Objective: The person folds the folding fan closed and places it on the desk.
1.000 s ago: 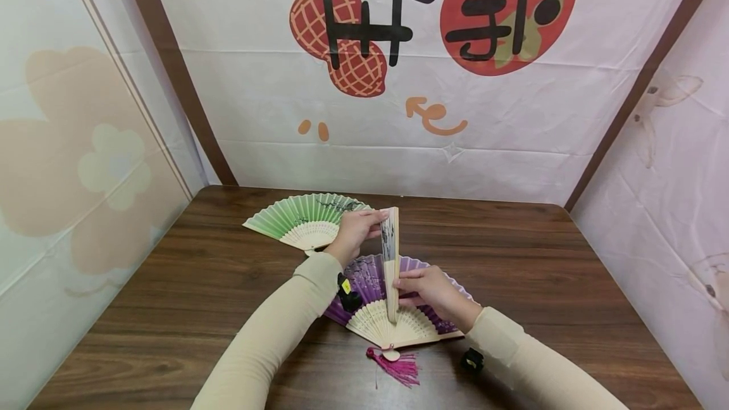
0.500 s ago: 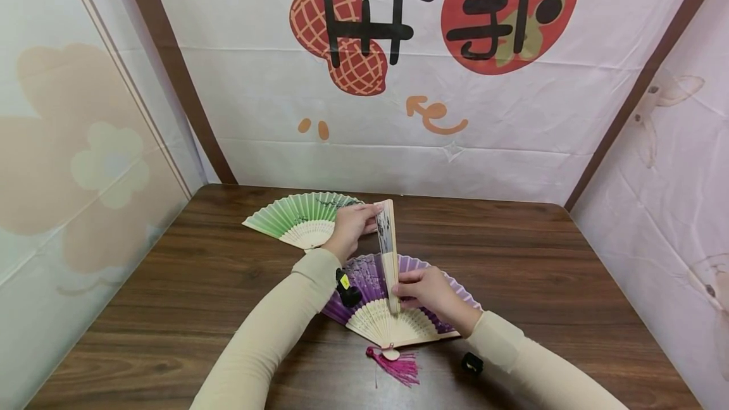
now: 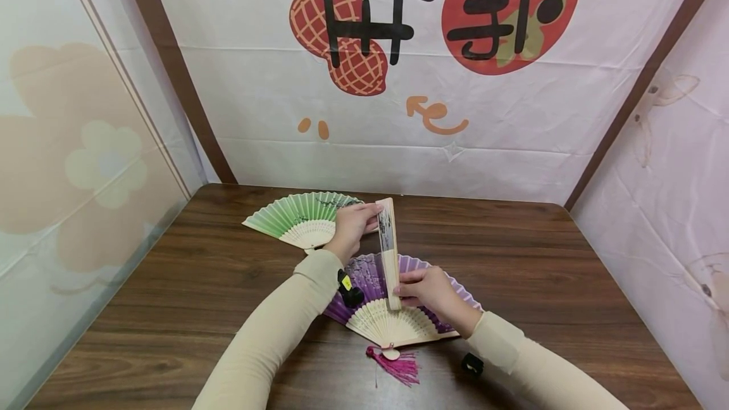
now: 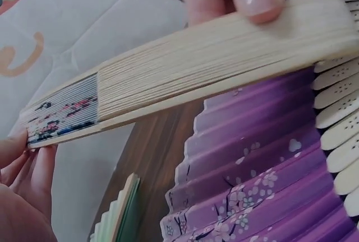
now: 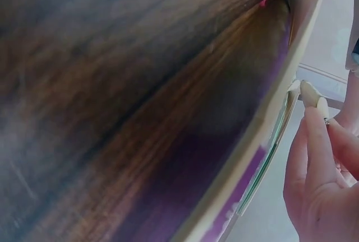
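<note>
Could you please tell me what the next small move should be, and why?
Probably ease the folded fan open slightly: the left hand grips its printed end, the right hand its bare slatted end, while the green fan and purple fan already lie spread on the table.

A folded fan [image 3: 389,255] was held up between two hands, its upper end gripped by the left hand [image 3: 352,226], its lower end by the right hand [image 3: 431,293], which was placed nearer the person. Beneath the folded fan, a near spread fan [image 3: 401,328] was laid on the desk [image 3: 512,245], partly covered by the right hand; whether the two fans were touched together could not be told. A tassel [image 3: 401,369] was set on the near side of that spread fan, left of the right hand. A far spread fan [image 3: 307,217] was laid to the left of the left hand and partly hidden by it. Beyond both hands, the desk was backed by a hanging sheet [image 3: 512,119].
</note>
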### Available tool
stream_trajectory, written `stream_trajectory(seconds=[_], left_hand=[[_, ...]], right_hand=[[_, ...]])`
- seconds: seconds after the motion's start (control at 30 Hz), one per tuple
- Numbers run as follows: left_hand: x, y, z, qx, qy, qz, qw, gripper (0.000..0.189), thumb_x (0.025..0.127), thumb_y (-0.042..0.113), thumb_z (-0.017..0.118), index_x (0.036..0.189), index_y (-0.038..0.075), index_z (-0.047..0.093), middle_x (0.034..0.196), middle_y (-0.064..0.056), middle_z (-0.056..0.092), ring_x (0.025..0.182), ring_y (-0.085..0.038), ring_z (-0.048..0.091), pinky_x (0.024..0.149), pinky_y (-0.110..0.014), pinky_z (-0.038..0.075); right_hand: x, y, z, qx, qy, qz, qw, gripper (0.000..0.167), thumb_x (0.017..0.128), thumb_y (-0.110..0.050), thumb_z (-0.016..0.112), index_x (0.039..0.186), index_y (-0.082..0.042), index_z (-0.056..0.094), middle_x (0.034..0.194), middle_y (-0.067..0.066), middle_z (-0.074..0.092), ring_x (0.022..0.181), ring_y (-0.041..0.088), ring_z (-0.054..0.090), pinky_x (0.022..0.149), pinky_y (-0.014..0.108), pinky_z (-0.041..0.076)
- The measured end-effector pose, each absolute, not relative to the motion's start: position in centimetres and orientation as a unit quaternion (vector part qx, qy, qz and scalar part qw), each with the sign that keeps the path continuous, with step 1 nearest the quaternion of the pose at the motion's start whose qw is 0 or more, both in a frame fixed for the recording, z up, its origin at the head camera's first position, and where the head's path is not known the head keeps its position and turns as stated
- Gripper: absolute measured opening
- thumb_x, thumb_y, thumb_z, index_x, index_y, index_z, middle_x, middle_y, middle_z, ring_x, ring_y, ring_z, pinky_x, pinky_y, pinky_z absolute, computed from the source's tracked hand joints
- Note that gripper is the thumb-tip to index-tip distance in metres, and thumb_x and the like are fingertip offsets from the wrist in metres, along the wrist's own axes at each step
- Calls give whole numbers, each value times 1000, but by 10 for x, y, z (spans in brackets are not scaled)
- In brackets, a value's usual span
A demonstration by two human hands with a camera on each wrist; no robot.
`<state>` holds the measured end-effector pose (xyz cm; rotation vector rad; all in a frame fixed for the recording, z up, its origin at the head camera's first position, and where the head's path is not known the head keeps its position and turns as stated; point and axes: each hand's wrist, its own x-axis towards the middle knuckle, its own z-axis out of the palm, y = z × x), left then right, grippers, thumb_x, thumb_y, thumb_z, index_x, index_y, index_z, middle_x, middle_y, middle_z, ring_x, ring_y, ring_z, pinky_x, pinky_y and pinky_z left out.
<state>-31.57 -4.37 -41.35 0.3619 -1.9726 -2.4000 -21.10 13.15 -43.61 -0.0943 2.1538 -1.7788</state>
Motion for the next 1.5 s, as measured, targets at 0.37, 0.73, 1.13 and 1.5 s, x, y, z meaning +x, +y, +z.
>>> stream_trajectory(seconds=[0.37, 0.73, 1.13, 1.5], left_hand=[[-305, -25, -416, 61, -665, -744, 0, 28, 90, 8, 73, 115, -5, 71, 114, -22, 72, 83, -13, 73, 84, -29, 64], [-295, -7, -421, 30, -670, -742, -21, 24, 90, 7, 72, 110, -7, 72, 109, -22, 73, 82, -16, 74, 84, -32, 64], [-286, 15, -431, 9, -703, -710, -33, 20, 89, 8, 74, 106, -4, 75, 106, -20, 75, 85, -21, 76, 85, -33, 64], [-285, 46, -443, 34, -688, -724, -30, 20, 88, 1, 73, 105, -9, 73, 104, -26, 73, 90, -31, 75, 76, -27, 65]], right_hand=[[-226, 138, -434, 16, 736, -662, 140, 31, 85, 7, 69, 113, 19, 64, 91, 15, 74, 74, 18, 72, 74, 36, 66], [-247, 149, -426, 47, 738, -663, 116, 34, 88, 5, 68, 119, 18, 62, 106, 28, 71, 76, 20, 73, 80, 38, 65], [-261, 169, -415, 68, 731, -671, 106, 39, 91, 4, 67, 126, 17, 57, 117, 32, 66, 73, 15, 73, 86, 39, 63], [-272, 193, -413, 97, 696, -704, 104, 44, 92, 7, 62, 133, 18, 50, 99, 17, 75, 70, 12, 73, 78, 30, 65]])
